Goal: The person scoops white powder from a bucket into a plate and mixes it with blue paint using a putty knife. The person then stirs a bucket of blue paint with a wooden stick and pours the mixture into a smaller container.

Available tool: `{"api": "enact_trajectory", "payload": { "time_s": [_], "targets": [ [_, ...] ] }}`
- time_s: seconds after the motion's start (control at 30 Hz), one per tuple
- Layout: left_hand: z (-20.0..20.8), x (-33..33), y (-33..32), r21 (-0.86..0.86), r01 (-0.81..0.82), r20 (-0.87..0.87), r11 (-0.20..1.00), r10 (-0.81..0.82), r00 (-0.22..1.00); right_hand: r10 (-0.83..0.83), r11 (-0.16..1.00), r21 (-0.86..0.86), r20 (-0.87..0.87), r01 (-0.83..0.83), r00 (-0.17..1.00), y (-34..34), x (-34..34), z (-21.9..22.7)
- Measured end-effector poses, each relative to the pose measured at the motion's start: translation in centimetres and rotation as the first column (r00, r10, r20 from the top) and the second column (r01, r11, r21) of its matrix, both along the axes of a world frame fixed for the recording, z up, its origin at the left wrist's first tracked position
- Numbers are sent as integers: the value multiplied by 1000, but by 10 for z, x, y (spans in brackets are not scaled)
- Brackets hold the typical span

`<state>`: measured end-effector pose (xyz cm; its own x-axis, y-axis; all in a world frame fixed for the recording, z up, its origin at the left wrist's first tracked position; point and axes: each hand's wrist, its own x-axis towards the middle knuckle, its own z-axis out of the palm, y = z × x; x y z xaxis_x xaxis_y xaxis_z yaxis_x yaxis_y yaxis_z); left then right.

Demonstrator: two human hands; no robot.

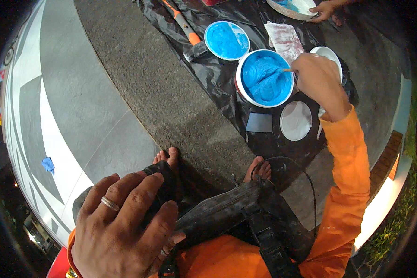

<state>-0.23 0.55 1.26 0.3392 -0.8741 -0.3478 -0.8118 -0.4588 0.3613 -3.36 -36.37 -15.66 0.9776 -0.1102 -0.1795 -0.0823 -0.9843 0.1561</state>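
Note:
My right hand [322, 85] is closed round a thin brown stick [287, 70], its lower end in thick blue paint [264, 76]. The swirled paint fills a round white-rimmed bucket [239, 87]. My left hand [125, 227], with a ring on one finger, lies palm down near my bent knee, fingers a little apart and holding nothing. Beyond the bucket sits a round lid [226, 41] coated in blue. A stained whitish cloth [285, 41] lies beside it. Part of a white round lid or dish [331, 54] shows behind my right hand.
Black plastic sheeting [222, 88] covers the ground under the bucket. On it are a grey square pad [259, 122], a pale disc [295, 121] and an orange-and-grey handled tool [185, 28]. Another person's hand [324, 10] holds a shallow bowl [289, 11]. A blue cloth [47, 165] lies far left.

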Motion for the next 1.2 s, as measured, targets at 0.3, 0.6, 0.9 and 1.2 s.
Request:
{"api": "enact_trajectory", "payload": {
  "time_s": [0.3,0.6,0.9,1.2],
  "targets": [
    [-1,2,-2,15,12,-9,1000,-12,1000,155,988,14,-72,-154,985,46,-28,32],
    [-2,2,-4,22,32,-3,999,-32,999,105,994,28,72,-108,992,11,-13,-24],
    [-2,4,-2,11,6,-12,1000,-6,1000,56,997,-47,-52,-58,997,20,-28,50],
    [-3,0,-2,-35,8,13,999,-8,1000,176,984,49,-194,-169,965,34,-32,-1]
  ]
}}
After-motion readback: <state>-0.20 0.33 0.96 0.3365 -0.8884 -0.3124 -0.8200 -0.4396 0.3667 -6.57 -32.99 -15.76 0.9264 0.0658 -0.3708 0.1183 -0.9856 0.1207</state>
